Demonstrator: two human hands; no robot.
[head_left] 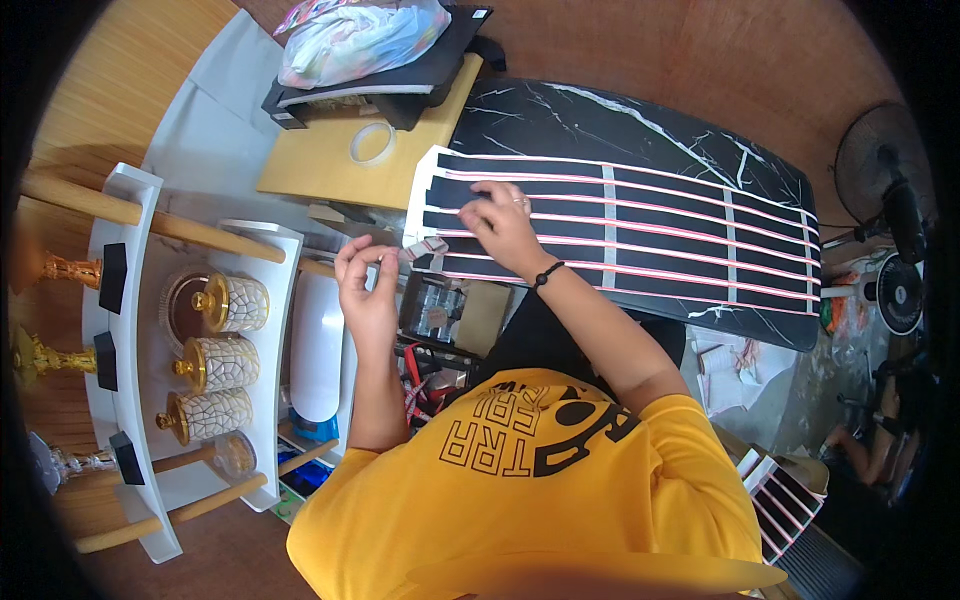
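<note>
My left hand (pixel 366 300) is raised beside the near left corner of the black table. Its thumb and forefinger are closed on a small pale strip (pixel 426 249) with grey and reddish bands. My right hand (pixel 508 230) hovers over the left part of the laid-out strips, fingers loosely bent and apart, with nothing visible in them. Long white strips with red lines (pixel 690 201) run side by side along the table. A white band (pixel 423 190) joins their left ends, and pale cross tapes (pixel 609 215) lie across them.
The black marbled table (pixel 600 120) borders a yellow surface with a tape roll (pixel 372 143) and a bag-topped black stand (pixel 385 85). Below are an open box of clear packets (pixel 440 310) and a white shelf with gold-lidded jars (pixel 222 365). Fans (pixel 890 290) stand right.
</note>
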